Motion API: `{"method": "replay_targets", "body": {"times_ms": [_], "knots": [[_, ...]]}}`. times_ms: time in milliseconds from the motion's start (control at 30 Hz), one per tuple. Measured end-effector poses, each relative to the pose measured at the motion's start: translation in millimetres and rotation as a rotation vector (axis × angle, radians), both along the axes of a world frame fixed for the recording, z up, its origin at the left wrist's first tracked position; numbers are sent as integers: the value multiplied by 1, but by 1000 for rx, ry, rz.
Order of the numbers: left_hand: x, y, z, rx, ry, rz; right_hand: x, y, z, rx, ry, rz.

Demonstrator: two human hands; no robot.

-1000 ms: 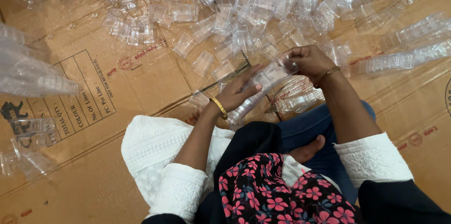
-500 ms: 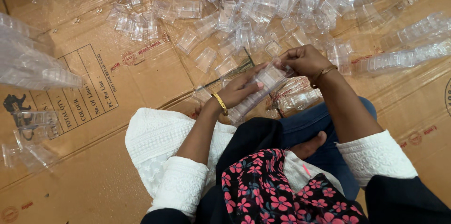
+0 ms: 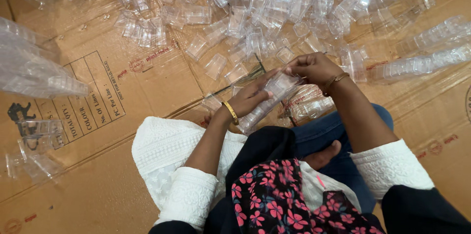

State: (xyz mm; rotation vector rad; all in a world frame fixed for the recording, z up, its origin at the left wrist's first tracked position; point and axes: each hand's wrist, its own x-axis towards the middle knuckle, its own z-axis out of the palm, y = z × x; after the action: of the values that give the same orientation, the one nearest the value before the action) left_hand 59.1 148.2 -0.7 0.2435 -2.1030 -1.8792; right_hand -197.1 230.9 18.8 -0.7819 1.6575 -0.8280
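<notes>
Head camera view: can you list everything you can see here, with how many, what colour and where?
Stack of clear cups: one, transparent, held between both hands at centre.
Loose clear plastic cups: too many to count, transparent, heaped across the top.
Long nested stacks: at least two, transparent, lying at right.
Clear plastic bag: one, transparent, left edge.
Flattened cardboard: brown with printing, covering the floor.
White cloth: one, on the lap at left.
Bare foot: one, tucked against blue trousers.
Left hand: gold bangle, under the stack.
Right hand: bangle, gripping the stack's top end.
</notes>
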Motion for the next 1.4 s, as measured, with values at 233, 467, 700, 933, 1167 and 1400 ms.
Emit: {"method": "replay_targets", "body": {"times_ms": [233,467,700,933,1167,1400], "knots": [[9,4,18,-175,-95,123,2,-2,-8,-99,-52,-1],[14,3,29,-289,-218,179,6,6,-13,-260,178,54],[19,5,24,-412,-149,136,10,11,-11,-107,-152,-16],[22,6,20,-445,-298,206,18,23,22,-98,-260,29],[22,0,27,-431,-273,100,10,19,31,-101,-272,257],[39,-15,38,-375,-226,57,24,8,23,-147,-437,262]]}}
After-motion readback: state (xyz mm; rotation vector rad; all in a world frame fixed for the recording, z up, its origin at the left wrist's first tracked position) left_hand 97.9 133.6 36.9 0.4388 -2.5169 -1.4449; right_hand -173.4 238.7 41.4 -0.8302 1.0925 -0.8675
